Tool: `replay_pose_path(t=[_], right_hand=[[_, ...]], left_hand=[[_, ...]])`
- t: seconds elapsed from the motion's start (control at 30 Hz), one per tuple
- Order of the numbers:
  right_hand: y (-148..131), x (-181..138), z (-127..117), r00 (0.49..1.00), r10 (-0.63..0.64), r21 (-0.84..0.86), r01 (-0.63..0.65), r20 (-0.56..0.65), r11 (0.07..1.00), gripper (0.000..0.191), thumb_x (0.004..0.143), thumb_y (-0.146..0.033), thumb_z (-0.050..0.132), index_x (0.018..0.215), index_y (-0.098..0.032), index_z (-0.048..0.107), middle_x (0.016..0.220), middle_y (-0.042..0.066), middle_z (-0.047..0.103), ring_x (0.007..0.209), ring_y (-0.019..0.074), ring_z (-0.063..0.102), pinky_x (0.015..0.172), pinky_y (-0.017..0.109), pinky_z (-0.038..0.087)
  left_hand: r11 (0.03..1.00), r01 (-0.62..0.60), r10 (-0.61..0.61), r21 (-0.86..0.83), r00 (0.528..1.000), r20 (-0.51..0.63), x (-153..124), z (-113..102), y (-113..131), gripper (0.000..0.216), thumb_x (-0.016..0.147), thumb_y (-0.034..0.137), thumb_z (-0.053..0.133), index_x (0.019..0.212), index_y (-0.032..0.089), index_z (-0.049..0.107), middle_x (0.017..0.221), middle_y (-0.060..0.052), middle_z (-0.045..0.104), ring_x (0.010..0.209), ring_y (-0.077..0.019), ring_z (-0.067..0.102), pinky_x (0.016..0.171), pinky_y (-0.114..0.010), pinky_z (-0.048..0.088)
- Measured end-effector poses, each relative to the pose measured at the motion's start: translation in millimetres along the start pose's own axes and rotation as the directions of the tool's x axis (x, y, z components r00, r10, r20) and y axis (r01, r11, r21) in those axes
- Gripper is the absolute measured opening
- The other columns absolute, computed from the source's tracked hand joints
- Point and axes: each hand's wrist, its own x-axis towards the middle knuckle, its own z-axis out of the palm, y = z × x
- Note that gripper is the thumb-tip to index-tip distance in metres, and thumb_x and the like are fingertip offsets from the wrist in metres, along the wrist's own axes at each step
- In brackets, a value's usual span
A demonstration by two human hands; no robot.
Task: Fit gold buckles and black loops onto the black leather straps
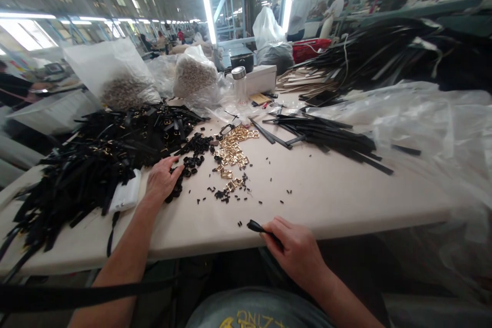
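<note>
My left hand reaches over the left side of the table, thumb and fingers apart, at the edge of a pile of small black loops. No held item shows in it, though part of the pile is hidden under the palm. By the table's front edge, my right hand is closed around a black strap whose rounded end sticks out to the left. Gold-coloured buckles lie heaped right of the loops. Tiny black pieces are scattered in front of them.
A large heap of black straps covers the left side, with a white box-like object beside it. Loose black strips lie at right near plastic sheeting. A glass jar and filled clear bags stand behind.
</note>
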Motion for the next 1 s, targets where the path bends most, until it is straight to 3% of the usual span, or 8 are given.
replay_pose_path(t=[0.13, 0.27, 0.4, 0.5, 0.67, 0.8, 0.9, 1.0], right_hand=[[3.4, 0.4, 1.7, 0.999, -0.013, -0.004, 0.013, -0.034, 1.000, 0.015, 0.092, -0.019, 0.050, 0.082, -0.020, 0.060, 0.068, 0.000, 0.060, 0.058, 0.0127, 0.056, 0.057, 0.025, 0.035], [7.5, 1.0, 2.6, 0.998, -0.009, 0.009, 0.009, -0.061, 1.000, 0.014, 0.092, -0.019, 0.050, 0.083, -0.021, 0.061, 0.069, 0.001, 0.061, 0.058, 0.0134, 0.058, 0.057, 0.025, 0.038], [8.6, 1.1, 3.9, 0.999, 0.004, 0.015, -0.004, -0.051, 1.000, 0.014, 0.093, -0.020, 0.051, 0.084, -0.021, 0.061, 0.070, 0.001, 0.062, 0.060, 0.0141, 0.059, 0.058, 0.025, 0.040], [8.2, 0.4, 3.1, 0.999, -0.001, 0.015, 0.002, -0.053, 1.000, 0.014, 0.093, -0.020, 0.050, 0.084, -0.021, 0.061, 0.069, 0.001, 0.061, 0.060, 0.0139, 0.059, 0.058, 0.025, 0.039], [9.0, -0.3, 1.7, 0.999, 0.018, 0.008, -0.017, -0.050, 1.000, 0.013, 0.093, -0.020, 0.051, 0.084, -0.020, 0.061, 0.070, 0.001, 0.062, 0.060, 0.0139, 0.059, 0.058, 0.025, 0.038], [9.8, -0.2, 3.0, 0.999, 0.027, -0.014, -0.027, -0.035, 1.000, 0.013, 0.093, -0.021, 0.052, 0.084, -0.020, 0.062, 0.071, 0.001, 0.061, 0.061, 0.0143, 0.059, 0.058, 0.026, 0.037], [12.0, -1.8, 2.3, 0.998, 0.049, -0.020, -0.050, -0.026, 0.999, 0.014, 0.093, -0.021, 0.051, 0.085, -0.020, 0.062, 0.071, 0.001, 0.061, 0.062, 0.0143, 0.059, 0.059, 0.026, 0.037], [16.1, -4.1, 1.9, 0.998, 0.062, -0.012, -0.063, -0.027, 0.998, 0.014, 0.094, -0.022, 0.051, 0.085, -0.020, 0.062, 0.071, 0.001, 0.061, 0.062, 0.0140, 0.059, 0.060, 0.025, 0.037]], left_hand=[[0.998, -0.036, 0.028, 0.048, 0.988, 0.152, 13.8, 21.3, -5.0, 0.056, 0.091, 0.047, 0.042, 0.135, 0.015, 0.052, 0.140, -0.014, 0.055, 0.129, -0.0289, 0.047, 0.110, -0.042, 0.032], [0.991, -0.128, 0.116, 0.038, 0.964, 0.239, 6.0, 35.5, 12.2, 0.057, 0.091, 0.049, 0.045, 0.137, 0.016, 0.051, 0.142, -0.014, 0.053, 0.131, -0.0305, 0.046, 0.111, -0.046, 0.030], [0.950, -0.265, 0.302, -0.162, 0.909, 0.285, -9.7, 32.3, 40.9, 0.058, 0.089, 0.052, 0.050, 0.137, 0.020, 0.053, 0.141, -0.013, 0.054, 0.130, -0.0302, 0.046, 0.111, -0.045, 0.031], [0.889, -0.312, 0.417, -0.335, 0.854, 0.312, -3.4, 26.8, 52.9, 0.052, 0.093, 0.050, 0.043, 0.137, 0.024, 0.053, 0.142, -0.009, 0.053, 0.130, -0.0260, 0.048, 0.111, -0.039, 0.034], [0.961, -0.216, 0.249, -0.171, 0.946, 0.206, 60.7, 35.7, 44.8, 0.051, 0.094, 0.045, 0.038, 0.133, 0.017, 0.056, 0.141, -0.010, 0.054, 0.129, -0.0244, 0.048, 0.112, -0.037, 0.033], [0.985, -0.149, 0.164, -0.087, 0.967, 0.194, 105.2, 57.4, 37.3, 0.054, 0.091, 0.041, 0.044, 0.134, 0.011, 0.053, 0.143, -0.017, 0.050, 0.133, -0.0302, 0.042, 0.113, -0.045, 0.028], [0.991, -0.129, 0.135, -0.043, 0.967, 0.218, 108.5, 69.0, 37.8, 0.051, 0.090, 0.040, 0.046, 0.132, 0.012, 0.056, 0.141, -0.018, 0.051, 0.133, -0.0346, 0.041, 0.112, -0.052, 0.026], [0.982, -0.183, 0.191, -0.054, 0.946, 0.263, 91.3, 67.2, 39.9, 0.048, 0.091, 0.041, 0.044, 0.130, 0.016, 0.058, 0.142, -0.013, 0.052, 0.132, -0.0301, 0.044, 0.113, -0.046, 0.028]])
